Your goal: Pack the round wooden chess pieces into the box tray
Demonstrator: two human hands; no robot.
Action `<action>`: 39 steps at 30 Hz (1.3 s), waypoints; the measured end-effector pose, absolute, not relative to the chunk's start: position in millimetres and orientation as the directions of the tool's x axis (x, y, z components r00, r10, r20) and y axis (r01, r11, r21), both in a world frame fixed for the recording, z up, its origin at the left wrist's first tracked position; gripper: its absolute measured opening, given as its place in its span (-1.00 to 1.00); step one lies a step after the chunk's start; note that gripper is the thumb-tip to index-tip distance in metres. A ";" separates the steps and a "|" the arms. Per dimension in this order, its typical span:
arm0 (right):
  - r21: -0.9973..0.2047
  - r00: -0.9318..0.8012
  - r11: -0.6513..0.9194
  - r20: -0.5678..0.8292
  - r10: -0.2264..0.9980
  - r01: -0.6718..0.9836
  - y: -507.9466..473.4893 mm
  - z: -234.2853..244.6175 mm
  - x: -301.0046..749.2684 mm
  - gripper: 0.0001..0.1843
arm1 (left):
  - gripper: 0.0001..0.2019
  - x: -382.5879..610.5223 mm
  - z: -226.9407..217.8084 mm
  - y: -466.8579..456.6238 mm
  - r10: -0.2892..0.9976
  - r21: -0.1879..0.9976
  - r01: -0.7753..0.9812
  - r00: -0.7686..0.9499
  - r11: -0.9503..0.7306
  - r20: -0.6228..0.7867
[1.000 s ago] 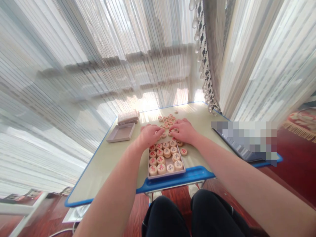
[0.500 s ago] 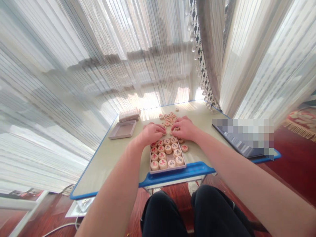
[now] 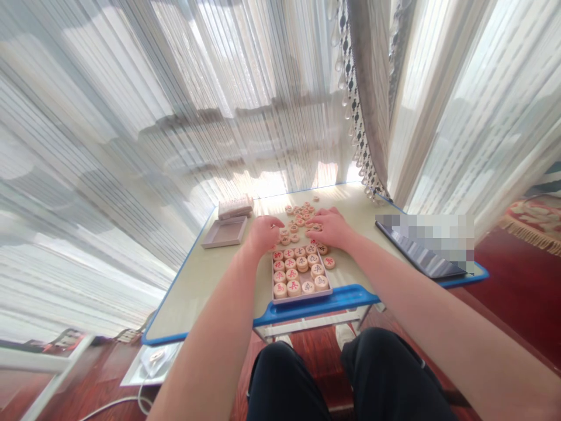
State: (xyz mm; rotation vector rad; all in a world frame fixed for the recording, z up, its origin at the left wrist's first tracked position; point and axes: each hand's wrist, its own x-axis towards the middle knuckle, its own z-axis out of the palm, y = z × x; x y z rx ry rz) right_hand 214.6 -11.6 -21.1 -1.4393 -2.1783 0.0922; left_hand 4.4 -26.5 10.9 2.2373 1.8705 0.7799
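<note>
Round wooden Chinese chess pieces [image 3: 302, 215] lie loose on the table beyond a shallow box [image 3: 301, 299]. Rows of pieces with red and dark characters [image 3: 291, 274] fill much of the box, with a gap among its front rows. My left hand [image 3: 265, 233] hovers by the box's far left corner, fingers curved and apart, beside a few loose pieces [image 3: 286, 240]. To the right, my right hand [image 3: 331, 228] reaches over loose pieces with fingers spread. A piece shows between its fingertips, but no grip is visible. One red-marked piece [image 3: 329, 263] lies right of the box.
On the left are a box lid [image 3: 225, 232] and a pale flat package [image 3: 235, 207]. A dark tablet-like device [image 3: 421, 251], partly blurred out, rests at the right edge. The table [image 3: 201, 286] has a raised blue rim; curtains [image 3: 197, 117] hang behind it.
My left hand has drawn away to the left from the loose pieces, uncovering several of them. My right hand stays over the same pieces. The view has shifted slightly.
</note>
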 end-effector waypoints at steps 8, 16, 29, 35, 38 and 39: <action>-0.347 -0.307 0.420 0.336 0.890 0.839 -10.0 -18.0 214.5 -0.71 | -0.67 -3.2 3.9 -22.8 0.869 0.327 0.901 0.099 -0.286 0.485; -0.402 -0.260 0.354 0.272 0.927 0.844 -2.4 -23.0 212.8 -0.67 | -0.70 -4.9 1.2 -20.3 0.842 0.323 0.918 0.024 -0.232 0.538; -0.443 -0.486 0.745 0.569 0.663 0.498 -67.1 6.1 213.4 -0.81 | -0.71 -11.3 1.3 -18.2 0.799 0.321 0.912 0.011 -0.254 0.602; -0.403 -0.667 0.787 0.424 0.613 0.467 -83.3 6.0 205.6 -0.87 | -0.71 -9.2 1.0 -22.5 0.814 0.311 0.918 0.023 -0.248 0.580; -0.416 -0.682 0.775 0.382 0.624 0.476 -83.4 6.5 205.3 -0.86 | -0.72 -8.8 1.0 -23.6 0.825 0.307 0.921 0.025 -0.238 0.565; -0.418 -0.686 0.772 0.370 0.627 0.480 -83.7 7.0 205.6 -0.86 | -0.72 -8.8 1.1 -23.7 0.823 0.307 0.921 0.024 -0.238 0.567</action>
